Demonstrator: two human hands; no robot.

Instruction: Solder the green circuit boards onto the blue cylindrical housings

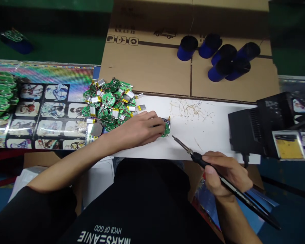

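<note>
My right hand (225, 171) is closed around a black soldering iron (198, 158), whose metal tip points up and left. That tip is close to a small round green circuit board (167, 128), with a narrow gap between them. Over the board lies my left hand (148, 127), its fingers bent and pressed onto it; they hide most of the board, and a bit of dark wire shows at its edge. Left of that hand rises a pile of green circuit boards (108, 99) with silver, yellow-taped battery cells wired to them.
Several blue cylinders with black tops (187, 48) stand on a cardboard box (147, 73) at the back. A black soldering station (246, 128) and a tray with a yellow sponge (289, 146) are at right. Wire scraps (190, 109) litter the white surface. Stacked green boards (2, 93) lie far left.
</note>
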